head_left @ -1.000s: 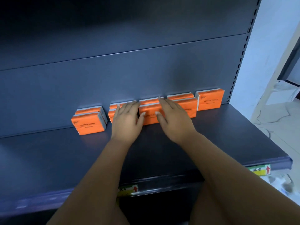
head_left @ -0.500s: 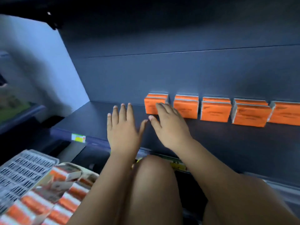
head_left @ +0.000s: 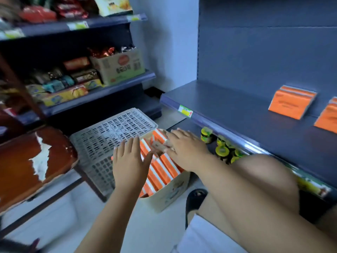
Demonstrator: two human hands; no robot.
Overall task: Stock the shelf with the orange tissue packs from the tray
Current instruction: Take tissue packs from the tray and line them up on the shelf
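Orange tissue packs (head_left: 160,170) fill the tray (head_left: 169,194), left hand (head_left: 129,161) spread open above them holding nothing, right hand (head_left: 184,148) resting on them, its grip unclear.

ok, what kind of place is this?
Likely a small grocery shop: metal shelf with a price tag on its edge, packaged snacks on neighbouring shelving, jars below.

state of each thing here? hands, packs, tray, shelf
tray: on the floor, nearly full
tray packs: standing on edge
left hand: open, fingers straight, over the tray packs
right hand: on the tray packs, grip unclear
shelf packs: upright at the back
shelf: partly stocked
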